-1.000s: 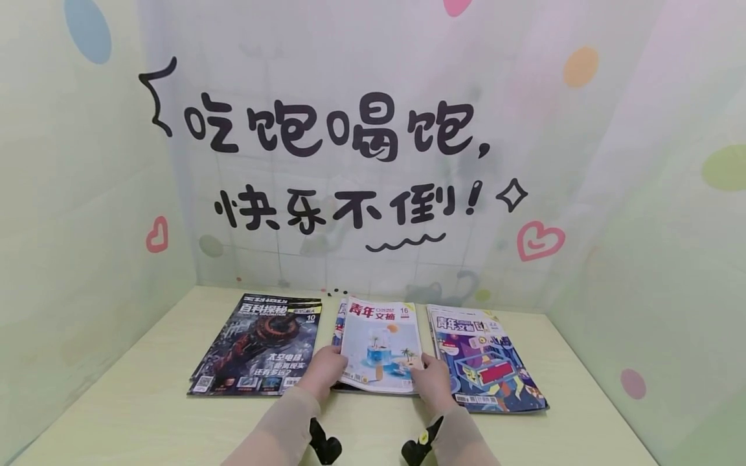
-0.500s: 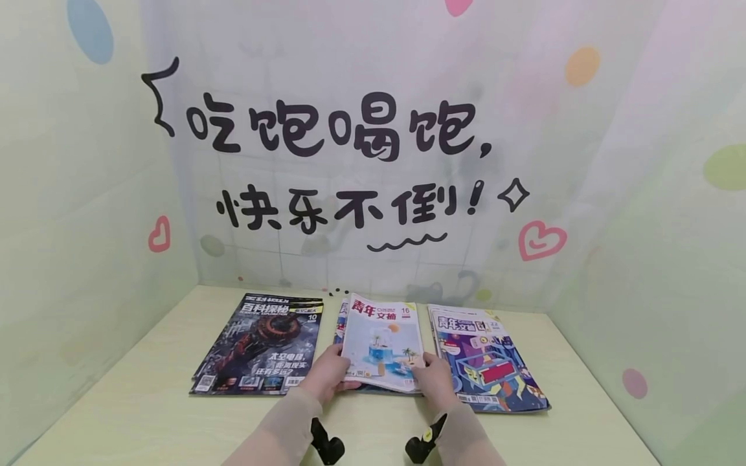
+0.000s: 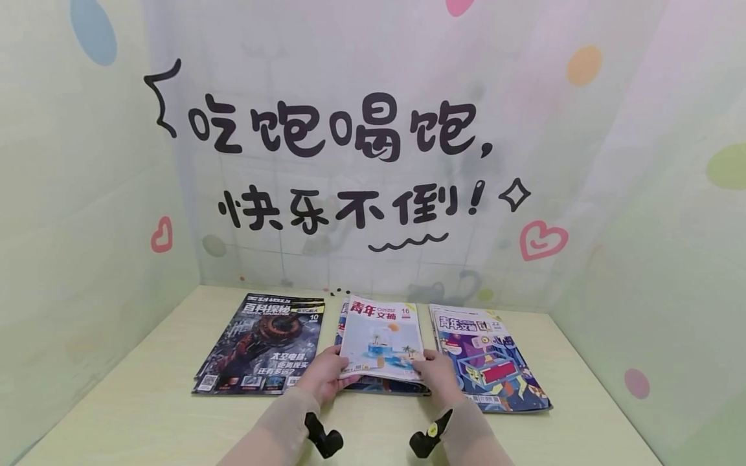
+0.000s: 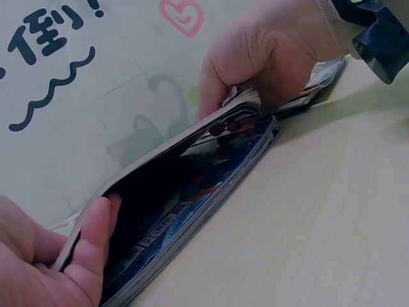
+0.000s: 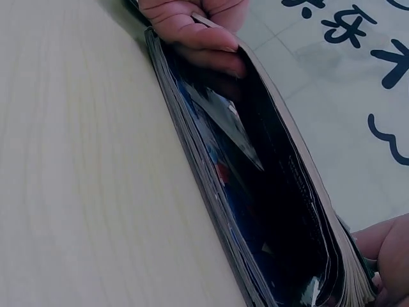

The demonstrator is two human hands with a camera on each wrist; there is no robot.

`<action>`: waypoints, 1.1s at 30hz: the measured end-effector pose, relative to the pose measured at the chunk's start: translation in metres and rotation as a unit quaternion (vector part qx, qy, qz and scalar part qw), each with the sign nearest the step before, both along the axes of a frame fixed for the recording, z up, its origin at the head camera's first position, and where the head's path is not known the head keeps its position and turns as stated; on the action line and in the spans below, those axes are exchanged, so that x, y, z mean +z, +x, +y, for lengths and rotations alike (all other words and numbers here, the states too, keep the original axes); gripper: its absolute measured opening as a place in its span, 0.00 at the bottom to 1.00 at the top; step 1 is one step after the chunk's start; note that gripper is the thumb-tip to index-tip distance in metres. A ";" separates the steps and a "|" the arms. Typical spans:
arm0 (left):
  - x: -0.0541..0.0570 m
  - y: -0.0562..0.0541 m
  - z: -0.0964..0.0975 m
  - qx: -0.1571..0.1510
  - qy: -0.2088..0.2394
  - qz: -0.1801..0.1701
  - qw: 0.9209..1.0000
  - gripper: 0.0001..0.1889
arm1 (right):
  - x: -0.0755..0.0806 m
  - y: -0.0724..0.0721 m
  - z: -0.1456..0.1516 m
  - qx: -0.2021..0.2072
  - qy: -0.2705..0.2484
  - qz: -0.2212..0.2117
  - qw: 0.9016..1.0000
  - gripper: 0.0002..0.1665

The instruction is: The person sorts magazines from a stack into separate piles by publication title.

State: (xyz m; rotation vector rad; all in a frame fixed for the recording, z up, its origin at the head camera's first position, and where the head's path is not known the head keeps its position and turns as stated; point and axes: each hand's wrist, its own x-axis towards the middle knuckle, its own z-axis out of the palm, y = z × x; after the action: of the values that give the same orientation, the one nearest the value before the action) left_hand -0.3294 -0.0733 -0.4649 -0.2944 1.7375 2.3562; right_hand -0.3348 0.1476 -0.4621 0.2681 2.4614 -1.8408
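In the head view a magazine with a pale blue cover [image 3: 379,323] is in both hands, its near edge raised off the magazines under it [image 3: 387,384]. My left hand [image 3: 327,374] grips its left front corner; in the left wrist view the thumb is above and the fingers [image 4: 94,236] are beneath. At the opposite corner my right hand [image 3: 437,375] pinches the edge, which bends upward there in the right wrist view. A dark gap shows between the lifted magazine and the lower stack [image 5: 211,204].
To the left lies a stack of dark-covered magazines [image 3: 262,349], and to the right a stack with a purple cover [image 3: 492,362]. All rest on a pale wooden table [image 3: 146,427]. A printed cloth wall [image 3: 373,272] stands close behind.
The near edge of the pale blue magazine has risen, uncovering more of the dark magazine below. Both hands have come up slightly with it. The side stacks stay put.
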 end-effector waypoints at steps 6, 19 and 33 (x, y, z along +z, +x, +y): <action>-0.002 0.000 0.000 0.003 0.021 0.001 1.000 0.24 | 0.002 -0.002 0.002 0.003 -0.047 -0.014 0.999 0.33; 0.001 0.006 -0.009 -0.056 -0.119 0.049 0.990 0.26 | 0.003 0.004 0.010 0.012 -0.134 -0.041 0.990 0.34; 0.001 0.013 -0.011 -0.046 -0.152 0.087 0.983 0.32 | 0.000 0.012 0.009 0.008 -0.120 -0.002 0.993 0.33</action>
State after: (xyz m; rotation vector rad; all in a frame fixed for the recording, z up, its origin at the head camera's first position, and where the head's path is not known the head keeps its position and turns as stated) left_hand -0.3165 -0.0847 -0.4641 -0.0495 2.1449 2.1048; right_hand -0.3232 0.1565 -0.4621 0.2372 2.2029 -2.1001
